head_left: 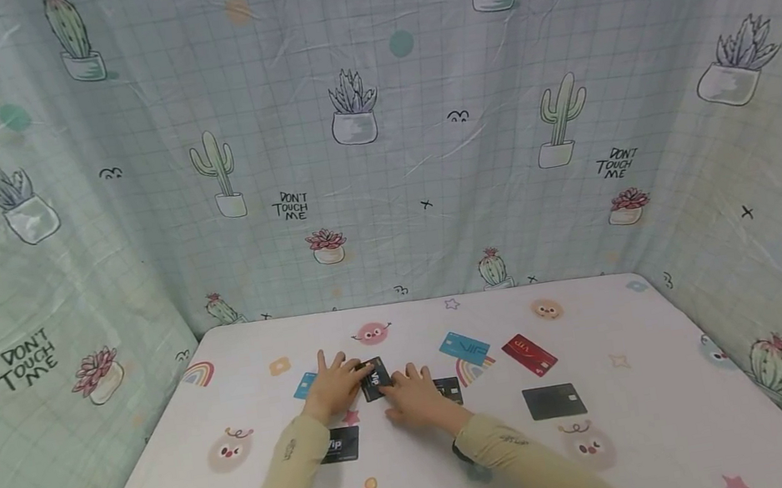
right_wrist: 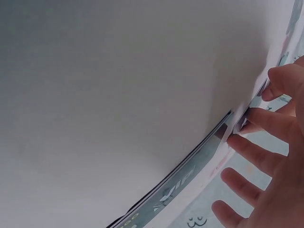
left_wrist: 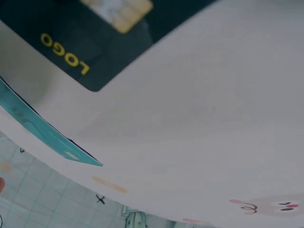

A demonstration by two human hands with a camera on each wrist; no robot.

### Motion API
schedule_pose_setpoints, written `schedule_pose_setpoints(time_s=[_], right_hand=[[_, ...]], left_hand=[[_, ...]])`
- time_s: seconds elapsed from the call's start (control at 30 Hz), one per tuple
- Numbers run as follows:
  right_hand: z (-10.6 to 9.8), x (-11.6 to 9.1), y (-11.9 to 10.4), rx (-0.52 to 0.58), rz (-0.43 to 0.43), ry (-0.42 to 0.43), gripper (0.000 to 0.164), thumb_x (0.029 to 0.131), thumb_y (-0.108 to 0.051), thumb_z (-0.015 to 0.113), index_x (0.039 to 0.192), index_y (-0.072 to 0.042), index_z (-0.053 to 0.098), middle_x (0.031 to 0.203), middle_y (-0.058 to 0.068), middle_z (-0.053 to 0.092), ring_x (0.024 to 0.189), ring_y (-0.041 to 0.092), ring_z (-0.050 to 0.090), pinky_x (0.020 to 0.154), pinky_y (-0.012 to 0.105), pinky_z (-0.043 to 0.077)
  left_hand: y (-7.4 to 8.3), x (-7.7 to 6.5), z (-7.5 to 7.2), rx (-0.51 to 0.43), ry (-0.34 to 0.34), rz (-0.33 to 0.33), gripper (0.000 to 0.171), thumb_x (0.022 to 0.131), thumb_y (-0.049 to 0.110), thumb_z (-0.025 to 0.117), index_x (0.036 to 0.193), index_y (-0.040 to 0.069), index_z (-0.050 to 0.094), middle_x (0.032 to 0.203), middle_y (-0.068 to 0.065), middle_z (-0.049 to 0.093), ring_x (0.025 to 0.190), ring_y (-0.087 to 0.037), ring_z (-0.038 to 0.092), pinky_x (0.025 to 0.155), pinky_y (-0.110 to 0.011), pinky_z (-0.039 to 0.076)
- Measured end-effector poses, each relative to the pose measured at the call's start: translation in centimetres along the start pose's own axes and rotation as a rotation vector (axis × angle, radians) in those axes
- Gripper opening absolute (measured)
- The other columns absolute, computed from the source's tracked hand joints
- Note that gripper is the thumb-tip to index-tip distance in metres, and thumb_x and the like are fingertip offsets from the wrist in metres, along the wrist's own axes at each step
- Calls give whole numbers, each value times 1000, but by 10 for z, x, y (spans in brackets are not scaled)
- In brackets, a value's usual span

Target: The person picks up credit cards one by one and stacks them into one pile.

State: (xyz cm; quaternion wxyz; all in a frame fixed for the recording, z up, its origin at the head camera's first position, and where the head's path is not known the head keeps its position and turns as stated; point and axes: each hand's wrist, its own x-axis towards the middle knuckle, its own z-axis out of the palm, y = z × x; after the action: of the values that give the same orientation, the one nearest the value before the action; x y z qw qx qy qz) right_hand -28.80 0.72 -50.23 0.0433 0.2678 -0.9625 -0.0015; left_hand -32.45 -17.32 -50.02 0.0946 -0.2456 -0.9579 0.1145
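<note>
A black card marked VIP [head_left: 375, 379] lies between the two hands. My left hand [head_left: 335, 387] reaches its upper left edge, the other fingers spread over the table. From the right, the fingers of my right hand [head_left: 417, 396] touch its lower edge; in the right wrist view the right hand [right_wrist: 266, 161] shows fairly straight, spread fingers. Partly behind the right hand lies another black card [head_left: 449, 389]. A blue card [head_left: 304, 386] is partly covered by the left hand, and a black VIP card [head_left: 343, 445] lies by the left wrist.
Farther right on the white table [head_left: 663, 439] lie a blue VIP card [head_left: 464, 348], a red card [head_left: 529, 354] and a black card [head_left: 554, 402] with a chip. Patterned cloth [head_left: 379, 161] hangs behind the table and along both sides.
</note>
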Motion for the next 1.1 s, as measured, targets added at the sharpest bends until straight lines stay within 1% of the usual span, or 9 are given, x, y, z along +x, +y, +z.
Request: schedule_pose_setpoints(time_s=[0.27, 0.4, 0.57, 0.7, 0.83, 0.93, 0.97, 1.07, 1.1], right_hand=[[2, 3, 2, -46, 26, -2, 48, 83, -48, 52, 121, -17, 55, 118, 2, 54, 107, 23, 43, 91, 47, 35], [6, 7, 5, -78, 42, 7, 51, 83, -50, 51, 118, -14, 55, 116, 4, 54, 107, 23, 43, 91, 47, 34], [6, 8, 7, -99, 55, 37, 50, 83, -52, 51, 116, -14, 55, 113, 4, 54, 106, 23, 43, 91, 46, 34], [1, 8, 6, -127, 59, 75, 47, 82, -51, 53, 113, -15, 56, 108, 2, 56, 103, 22, 44, 89, 44, 35], [0, 9, 5, -144, 63, 79, 48, 81, -51, 54, 115, -16, 56, 109, 2, 56, 106, 23, 45, 91, 45, 36], [2, 11, 5, -150, 70, 69, 51, 81, -52, 53, 117, -16, 55, 113, 3, 56, 111, 23, 44, 93, 46, 36], [3, 12, 4, -147, 73, 69, 52, 81, -53, 53, 117, -15, 55, 113, 3, 55, 111, 24, 44, 94, 47, 36], [6, 15, 4, -144, 80, 76, 54, 81, -53, 53, 117, -13, 54, 113, 5, 55, 111, 24, 44, 93, 46, 36], [7, 16, 4, -144, 83, 78, 54, 81, -53, 53, 116, -12, 54, 112, 5, 54, 110, 23, 44, 93, 46, 36]], left_hand=[[-2, -2, 4, 32, 54, 35, 35, 86, 31, 54, 121, 27, 54, 109, -1, 56, 108, -22, 45, 98, -58, 29], [-1, -4, 2, 26, 54, 53, 30, 87, 33, 53, 116, 25, 55, 110, -1, 55, 109, -23, 45, 97, -55, 32], [-1, -6, 4, 19, 70, 83, 27, 88, 35, 50, 113, 25, 52, 120, -1, 52, 112, -25, 44, 95, -52, 36], [-1, -5, 8, 11, 97, 100, 31, 88, 35, 50, 117, 24, 49, 128, 1, 49, 115, -25, 43, 95, -51, 36], [-2, -4, 12, -4, 128, 109, 42, 87, 34, 52, 127, 22, 45, 132, 2, 47, 118, -26, 43, 95, -52, 37], [-2, -5, 15, -18, 146, 113, 48, 88, 33, 51, 134, 25, 38, 133, 3, 46, 120, -25, 42, 96, -52, 36], [-4, -3, 21, -5, 171, 121, 48, 91, 36, 45, 137, 27, 33, 134, 5, 44, 121, -23, 40, 97, -53, 34], [-4, -4, 22, 7, 160, 118, 50, 92, 39, 41, 139, 28, 28, 133, 6, 43, 122, -22, 40, 98, -52, 34], [-4, -4, 22, 9, 160, 118, 50, 91, 39, 42, 138, 27, 30, 132, 6, 45, 121, -23, 41, 97, -51, 35]])
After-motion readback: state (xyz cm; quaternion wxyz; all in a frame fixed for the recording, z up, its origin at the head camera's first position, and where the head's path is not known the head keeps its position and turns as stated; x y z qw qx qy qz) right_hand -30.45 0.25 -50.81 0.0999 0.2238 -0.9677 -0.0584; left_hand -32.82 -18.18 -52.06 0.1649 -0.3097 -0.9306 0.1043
